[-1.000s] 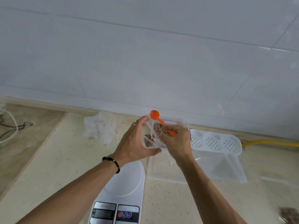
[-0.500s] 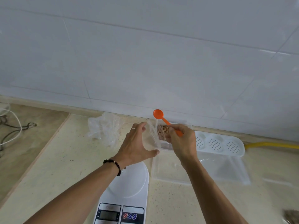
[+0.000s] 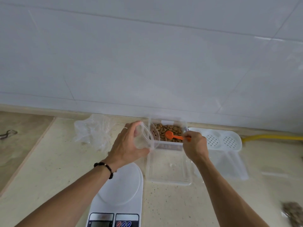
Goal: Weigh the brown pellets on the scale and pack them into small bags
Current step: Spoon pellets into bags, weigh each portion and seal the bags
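My left hand (image 3: 127, 145) grips a small clear bag (image 3: 146, 136) held open above the counter, with a few brown pellets inside it. Just right of the bag stands a clear plastic box (image 3: 165, 147) filled with brown pellets (image 3: 170, 128) against the wall. My right hand (image 3: 195, 146) pinches the handle of an orange spoon (image 3: 173, 136), whose bowl lies over the pellets in the box. A white digital scale (image 3: 121, 190) sits at the front, below my left forearm, with its round platform bare.
A heap of clear bags (image 3: 91, 131) lies left of my left hand. The box's clear lid (image 3: 168, 169) lies flat in front of it. A white perforated tray (image 3: 224, 141) stands right of the box. A filled bag of pellets (image 3: 293, 212) lies at the right edge.
My right hand moved the orange spoon out of the bag and down into the pellet box. My left hand kept holding the open bag, shifting it slightly left.
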Demonstrator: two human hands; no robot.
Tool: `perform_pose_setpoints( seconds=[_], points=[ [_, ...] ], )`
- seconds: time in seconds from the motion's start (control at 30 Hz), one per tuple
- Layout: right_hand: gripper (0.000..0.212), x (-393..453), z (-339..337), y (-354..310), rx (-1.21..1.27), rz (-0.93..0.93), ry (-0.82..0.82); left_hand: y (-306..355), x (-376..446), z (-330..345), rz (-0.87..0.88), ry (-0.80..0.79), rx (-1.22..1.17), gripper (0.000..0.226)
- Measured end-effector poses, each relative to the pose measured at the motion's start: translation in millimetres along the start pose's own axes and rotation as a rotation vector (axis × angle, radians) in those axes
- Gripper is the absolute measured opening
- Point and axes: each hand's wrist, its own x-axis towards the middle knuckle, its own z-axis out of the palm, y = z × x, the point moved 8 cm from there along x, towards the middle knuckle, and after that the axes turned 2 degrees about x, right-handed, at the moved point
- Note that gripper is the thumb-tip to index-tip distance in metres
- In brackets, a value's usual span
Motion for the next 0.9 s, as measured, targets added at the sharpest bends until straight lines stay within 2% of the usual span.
perform_pose_setpoints(
  seconds=[0.1,0.17,0.33,0.5,0.67,0.9],
  points=[
    [0.032,2.1,17.3,-1.1,0.045,0.009,-0.087,-1.0,1.4,-3.5,-0.010,-0.002,0.040,0.088],
    [0.031,2.4,22.0,4.3,0.143,0.083,-0.100,-0.4,2.3,-5.6,-0.024,-0.004,0.059,0.089],
    [0.024,0.3,21.8,30.3,0.435,0.347,-0.041,3.9,5.2,-6.7,-0.044,0.001,0.106,0.089],
    [0.018,-6.7,14.9,47.2,0.647,0.482,0.021,9.1,8.6,0.1,-0.045,-0.008,0.138,0.083],
    [0.017,-14.2,-6.3,48.5,0.770,0.470,0.025,14.2,14.6,9.0,-0.051,-0.012,0.168,0.076],
    [0.016,-24.2,-48.2,9.5,0.836,0.260,-0.002,12.5,21.0,19.3,-0.128,-0.040,0.117,0.074]
  ],
)
